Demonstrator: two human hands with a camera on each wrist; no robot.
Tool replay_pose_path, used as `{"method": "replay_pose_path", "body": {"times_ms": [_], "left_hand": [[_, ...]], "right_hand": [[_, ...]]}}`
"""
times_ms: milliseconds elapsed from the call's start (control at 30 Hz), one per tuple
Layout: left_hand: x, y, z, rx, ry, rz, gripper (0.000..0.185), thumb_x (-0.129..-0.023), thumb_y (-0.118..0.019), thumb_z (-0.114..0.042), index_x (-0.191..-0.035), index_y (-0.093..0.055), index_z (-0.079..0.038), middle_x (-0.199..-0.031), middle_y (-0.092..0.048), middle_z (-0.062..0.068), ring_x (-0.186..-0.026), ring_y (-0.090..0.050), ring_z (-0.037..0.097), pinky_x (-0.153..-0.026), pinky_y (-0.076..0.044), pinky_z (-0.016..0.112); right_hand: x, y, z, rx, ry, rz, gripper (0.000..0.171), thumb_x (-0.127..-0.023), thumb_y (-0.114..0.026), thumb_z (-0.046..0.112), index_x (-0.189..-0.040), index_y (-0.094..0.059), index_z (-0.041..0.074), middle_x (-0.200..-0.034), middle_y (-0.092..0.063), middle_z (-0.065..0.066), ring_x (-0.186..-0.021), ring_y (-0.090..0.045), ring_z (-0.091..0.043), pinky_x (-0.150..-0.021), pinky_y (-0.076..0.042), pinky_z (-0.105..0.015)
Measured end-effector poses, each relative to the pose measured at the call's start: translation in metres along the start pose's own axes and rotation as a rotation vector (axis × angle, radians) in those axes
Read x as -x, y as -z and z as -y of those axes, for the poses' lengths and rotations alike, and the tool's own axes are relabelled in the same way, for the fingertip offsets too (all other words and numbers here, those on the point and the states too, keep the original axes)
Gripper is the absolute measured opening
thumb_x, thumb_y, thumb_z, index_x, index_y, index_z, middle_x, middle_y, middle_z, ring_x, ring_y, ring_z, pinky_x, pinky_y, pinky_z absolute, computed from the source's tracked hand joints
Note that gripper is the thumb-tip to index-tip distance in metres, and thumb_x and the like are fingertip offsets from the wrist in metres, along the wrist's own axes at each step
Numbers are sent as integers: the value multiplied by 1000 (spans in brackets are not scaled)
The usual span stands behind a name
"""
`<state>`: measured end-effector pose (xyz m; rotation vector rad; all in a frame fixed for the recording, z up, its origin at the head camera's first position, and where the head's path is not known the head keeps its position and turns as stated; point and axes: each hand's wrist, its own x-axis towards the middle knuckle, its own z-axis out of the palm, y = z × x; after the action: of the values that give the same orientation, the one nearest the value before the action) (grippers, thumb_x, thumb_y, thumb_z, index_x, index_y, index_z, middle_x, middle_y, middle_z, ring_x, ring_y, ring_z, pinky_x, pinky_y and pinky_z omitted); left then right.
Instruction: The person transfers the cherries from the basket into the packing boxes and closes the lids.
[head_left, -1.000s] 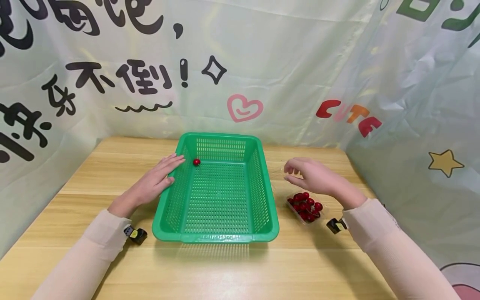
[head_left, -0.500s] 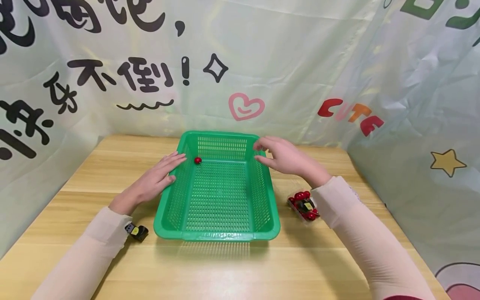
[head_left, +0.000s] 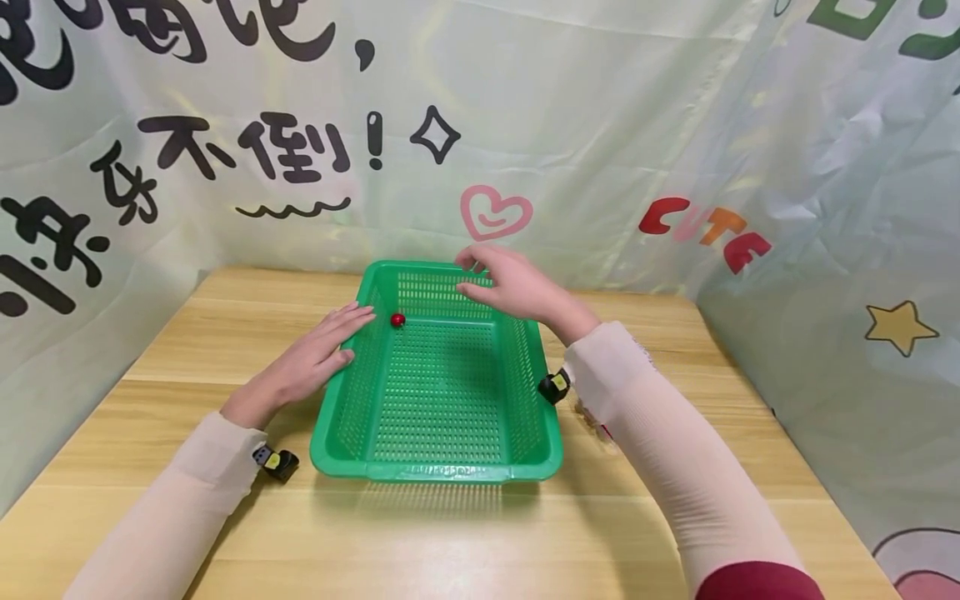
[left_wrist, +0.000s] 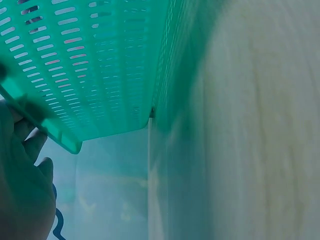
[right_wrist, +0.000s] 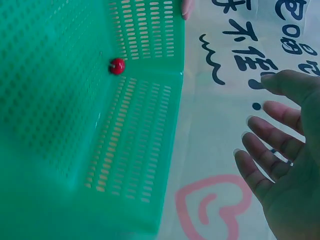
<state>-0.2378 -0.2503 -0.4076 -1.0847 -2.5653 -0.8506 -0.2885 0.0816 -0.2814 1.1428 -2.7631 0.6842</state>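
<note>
A green slotted plastic basket (head_left: pixel 438 475) stands in the middle of the wooden table. One small red cherry (head_left: pixel 398 319) lies in its far left corner, also visible in the right wrist view (right_wrist: pixel 117 65). My left hand (head_left: pixel 354 335) rests flat on the basket's left rim with straight fingers; that wrist's view shows the hand (left_wrist: pixel 22 190) beside the basket wall (left_wrist: pixel 100 65). My right hand (head_left: pixel 468 275) hovers over the basket's far edge with fingers spread and nothing in it (right_wrist: pixel 260 150).
The right forearm (head_left: pixel 645 425) crosses the basket's right side and hides the clear box of cherries on the table. A printed cloth backdrop (head_left: pixel 525 125) closes the back and both sides. Bare table shows in front of the basket (head_left: pixel 450 542).
My right hand has moved from above the cherry box on the right, leftwards and away, to above the basket's far edge. The left hand and the cherry have stayed put.
</note>
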Motion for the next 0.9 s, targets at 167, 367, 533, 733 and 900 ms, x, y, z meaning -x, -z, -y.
{"method": "replay_pose_path", "body": {"times_ms": [167, 367, 533, 733, 900], "left_hand": [[-1, 0, -1, -1, 1, -1, 51, -103, -41, -18, -151, -34, -3, -157, -29, 13, -147, -14, 37, -120, -6, 45], [-1, -1, 0, 7, -1, -5, 50, -103, -40, -19, -151, -35, -3, -157, -29, 13, -147, -14, 37, -119, -6, 47], [1, -4, 1, 16, -5, -12, 50, -103, -40, -18, -150, -35, -2, -157, -30, 15, -147, -14, 38, -119, -7, 48], [1, -5, 0, 22, 1, -5, 50, -103, -40, -19, -151, -35, -3, -157, -29, 14, -147, -13, 36, -119, -6, 48], [0, -2, 0, 20, -8, -14, 50, -103, -41, -18, -150, -35, -2, -157, -30, 15, -146, -14, 39, -119, -8, 51]], "right_hand": [[-18, -16, 2, -82, -9, -14, 45, -95, -64, 27, -134, -54, 7, -127, -58, -10, -113, -55, -25, -97, -45, -36], [-37, -41, 0, -208, -45, -43, 46, -97, -61, 29, -136, -52, 7, -131, -55, -12, -114, -54, -24, -96, -46, -35], [-47, -62, 1, -248, -108, -40, 49, -98, -60, 31, -138, -51, 6, -133, -55, -10, -116, -54, -23, -96, -47, -36], [-55, -80, -1, -282, -176, -22, 48, -98, -59, 33, -139, -51, 9, -134, -55, -8, -117, -53, -20, -97, -46, -37], [-64, -89, -4, -298, -221, -16, 47, -98, -60, 33, -139, -52, 11, -133, -55, -7, -118, -53, -21, -95, -47, -38]]}}
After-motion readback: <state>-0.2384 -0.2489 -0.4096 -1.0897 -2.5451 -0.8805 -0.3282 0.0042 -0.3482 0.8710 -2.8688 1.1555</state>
